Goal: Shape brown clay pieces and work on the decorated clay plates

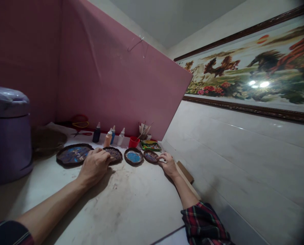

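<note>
Four dark-rimmed shallow round pieces stand in a row on the white table. My left hand (97,161) is closed at the near left edge of a brown dish (116,155), its fingers curled on the rim and partly hiding it. Left of that hand lies the largest dish (71,154), streaked blue and brown. Between my hands sits a dish with a bright blue middle (134,157). At the right end, my right hand (168,164) pinches the right rim of the smallest dish (150,156), which has a mottled dark inside.
Behind the dishes stand several nozzle bottles (108,138), a red cup (134,142), a holder of brushes (143,129) and a green box (151,146). Red scissors (82,133) lie at back left. A purple bin (10,136) stands left; a pink panel (121,85) rises behind.
</note>
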A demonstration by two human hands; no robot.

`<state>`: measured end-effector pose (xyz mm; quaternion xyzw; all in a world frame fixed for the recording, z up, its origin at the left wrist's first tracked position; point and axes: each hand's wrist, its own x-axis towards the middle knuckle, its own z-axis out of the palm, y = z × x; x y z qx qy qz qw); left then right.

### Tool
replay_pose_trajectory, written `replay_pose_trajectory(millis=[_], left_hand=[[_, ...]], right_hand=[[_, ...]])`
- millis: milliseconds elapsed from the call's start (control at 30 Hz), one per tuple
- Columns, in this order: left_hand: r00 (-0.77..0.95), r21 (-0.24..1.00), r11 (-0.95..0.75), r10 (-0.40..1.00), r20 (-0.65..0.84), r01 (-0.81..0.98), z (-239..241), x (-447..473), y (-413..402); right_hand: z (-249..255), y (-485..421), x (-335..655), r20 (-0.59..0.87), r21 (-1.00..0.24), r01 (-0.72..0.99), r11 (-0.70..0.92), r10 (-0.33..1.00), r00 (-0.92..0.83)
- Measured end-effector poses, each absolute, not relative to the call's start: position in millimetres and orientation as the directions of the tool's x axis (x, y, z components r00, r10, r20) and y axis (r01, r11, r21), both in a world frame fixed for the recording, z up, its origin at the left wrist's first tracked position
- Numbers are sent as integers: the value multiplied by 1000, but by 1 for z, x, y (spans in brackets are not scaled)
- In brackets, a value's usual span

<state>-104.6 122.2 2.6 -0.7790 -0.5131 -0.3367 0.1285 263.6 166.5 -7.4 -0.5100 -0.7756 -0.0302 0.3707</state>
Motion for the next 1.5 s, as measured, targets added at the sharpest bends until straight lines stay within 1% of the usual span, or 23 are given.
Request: replay_pose_trajectory(millis=[467,733,833,967,1033,1233,1400,1500], left_hand=[[253,146,-443,719,647,885,5,-104,121],[256,146,-450,714,652,881,1,-106,124],[257,149,-452,714,651,880,0,-106,124],[258,160,-467,706,659,869,1,-105,124],[254,164,-470,702,666,867,2,-105,123],[241,167,-466,692,681,869,2,-105,122],[234,116,-435,668,706,893,7,-102,118],[292,90,-482,656,696,871,12,-94,108]], right_hand=[[-8,171,263,609,-298,817,494,757,-236],[-7,172,260,589,-318,826,465,780,-212],[-7,174,264,583,-352,845,403,800,-139],[-11,176,272,563,-402,886,232,826,39],[-13,176,274,534,-402,900,171,842,79],[-14,175,269,479,-355,926,130,876,60],[-13,174,269,465,-348,930,119,883,61],[-14,175,273,467,-366,925,98,880,92]])
